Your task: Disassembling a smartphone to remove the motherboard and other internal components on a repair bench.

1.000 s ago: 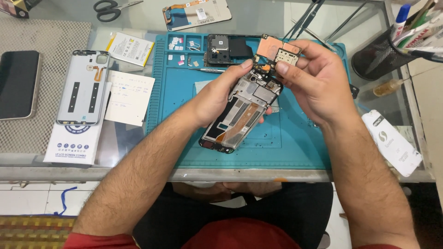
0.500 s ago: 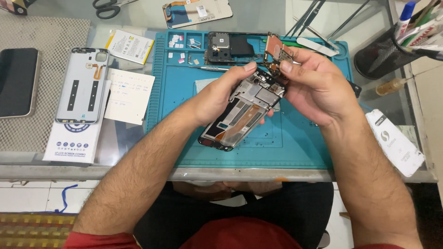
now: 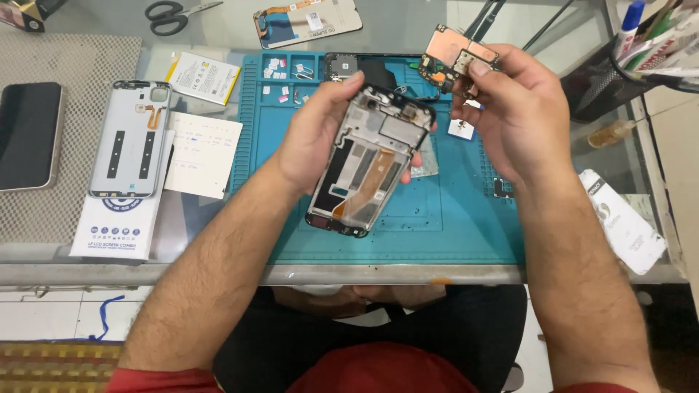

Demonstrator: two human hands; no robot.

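Copper-coloured shielding covers the small circuit board (image 3: 453, 60) pinched in the fingertips of the right hand (image 3: 513, 116), which lifts it clear above the far right part of a teal work mat (image 3: 451, 225). Just left of it, the left hand (image 3: 320, 135) is clamped around an opened phone frame (image 3: 368, 164), thumb on one long edge and fingers behind the other, holding it tilted over the middle of the mat with its bare inside and an orange flex strip facing up. Board and frame are near each other but apart. Small parts sit in the mat's far compartments. Further left on the glass table (image 3: 189, 225) lie a grey back cover (image 3: 132, 138), a white note (image 3: 204, 154) and a dark phone (image 3: 28, 135). Scissors (image 3: 175, 13) lie at the far edge, and a black mesh holder (image 3: 604, 84) stands far right.
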